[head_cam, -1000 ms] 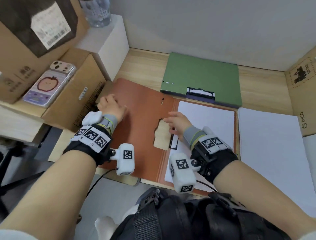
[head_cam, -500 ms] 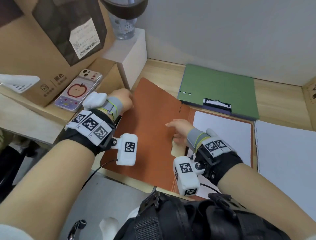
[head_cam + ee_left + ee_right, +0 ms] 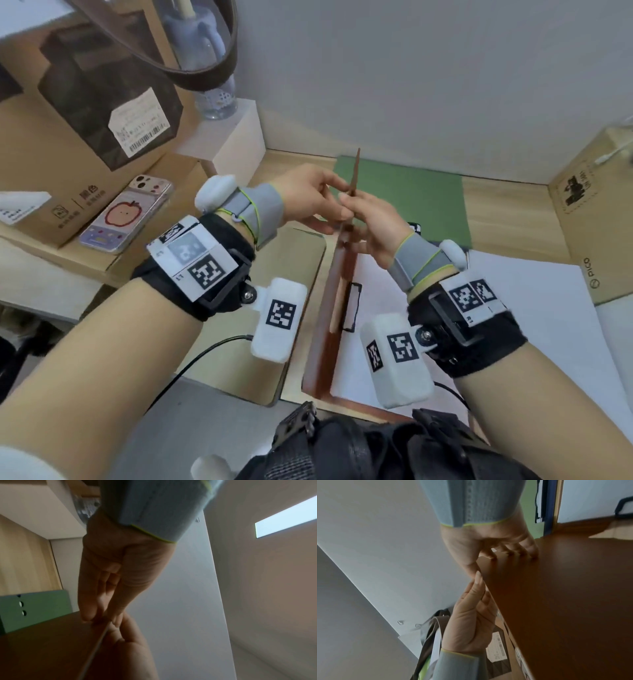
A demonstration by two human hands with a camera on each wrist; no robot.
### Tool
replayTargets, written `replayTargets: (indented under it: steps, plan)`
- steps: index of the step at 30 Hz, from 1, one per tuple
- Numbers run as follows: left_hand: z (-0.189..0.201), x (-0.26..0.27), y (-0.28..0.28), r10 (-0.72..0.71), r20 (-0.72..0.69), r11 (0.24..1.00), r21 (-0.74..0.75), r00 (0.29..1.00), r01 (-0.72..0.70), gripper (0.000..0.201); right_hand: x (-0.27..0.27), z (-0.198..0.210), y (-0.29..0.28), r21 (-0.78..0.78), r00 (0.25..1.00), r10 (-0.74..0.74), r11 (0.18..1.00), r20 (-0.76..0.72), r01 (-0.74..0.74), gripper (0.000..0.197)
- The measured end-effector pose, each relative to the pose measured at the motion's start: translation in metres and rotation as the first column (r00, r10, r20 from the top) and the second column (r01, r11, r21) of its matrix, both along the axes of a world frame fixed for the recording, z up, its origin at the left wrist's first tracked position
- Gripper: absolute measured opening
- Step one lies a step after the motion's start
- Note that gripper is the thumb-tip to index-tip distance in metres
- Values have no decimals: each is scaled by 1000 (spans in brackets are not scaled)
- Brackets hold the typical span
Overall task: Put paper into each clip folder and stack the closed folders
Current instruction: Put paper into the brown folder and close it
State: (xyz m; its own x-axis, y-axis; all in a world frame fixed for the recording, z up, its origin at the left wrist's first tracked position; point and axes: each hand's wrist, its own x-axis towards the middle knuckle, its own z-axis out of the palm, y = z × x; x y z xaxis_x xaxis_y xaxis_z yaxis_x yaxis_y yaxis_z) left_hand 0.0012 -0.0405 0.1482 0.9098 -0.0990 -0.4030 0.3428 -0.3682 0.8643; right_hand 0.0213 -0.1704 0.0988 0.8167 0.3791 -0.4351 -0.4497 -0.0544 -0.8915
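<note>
The brown clip folder's cover (image 3: 337,284) stands upright on its spine, edge-on in the head view. My left hand (image 3: 334,197) pinches its free edge from the left, and my right hand (image 3: 352,212) pinches the same edge from the right. White paper (image 3: 376,342) lies on the folder's back board under the black clip (image 3: 352,308). In the left wrist view my left hand (image 3: 102,619) meets the cover (image 3: 51,642) at its edge. In the right wrist view my right hand (image 3: 489,559) has its thumb on one face of the cover (image 3: 556,588) and its fingers on the other. A shut green folder (image 3: 411,198) lies behind.
A stack of loose white paper (image 3: 548,325) lies to the right of the brown folder. A cardboard box (image 3: 596,219) stands at the right edge. On the left are boxes with a phone (image 3: 126,216), a brown bag (image 3: 102,96) and a white block (image 3: 233,144).
The brown cover lay flat open to the left; it now stands upright. Both hands rose from the table to its free edge and came together.
</note>
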Motion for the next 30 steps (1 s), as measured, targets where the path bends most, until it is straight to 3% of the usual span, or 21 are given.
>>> replayTargets:
  steps: [6, 8, 11, 14, 19, 22, 30]
  plan:
    - [-31, 10, -49, 16, -55, 992, -128, 998, -23, 32, 3, -4, -67, -8, 999, -24, 1000, 21, 24, 42]
    - [-56, 15, -60, 47, -116, 986, -156, 992, -65, 33, 2, -9, -92, -25, 999, -34, 999, 33, 35, 38]
    - [-97, 20, -76, 147, -163, 985, -69, 976, -160, 49, -1, -22, -131, -54, 997, -71, 996, 15, 72, 28]
    - [-128, 19, -81, 223, -202, 975, 32, 954, -221, 67, -5, -39, -158, -106, 991, -135, 985, -9, 133, 32]
    - [-158, 17, -86, 241, -250, 965, 165, 938, -204, 71, -12, -72, -188, -227, 965, -250, 947, -75, 228, 35]
    - [-165, 19, -86, 242, -238, 955, 230, 941, -187, 73, -12, -95, -194, -346, 962, -254, 916, -102, 205, 34]
    - [-176, 27, -81, 299, -244, 948, 187, 922, -258, 72, -13, -122, -198, -443, 959, -234, 885, -162, 141, 39]
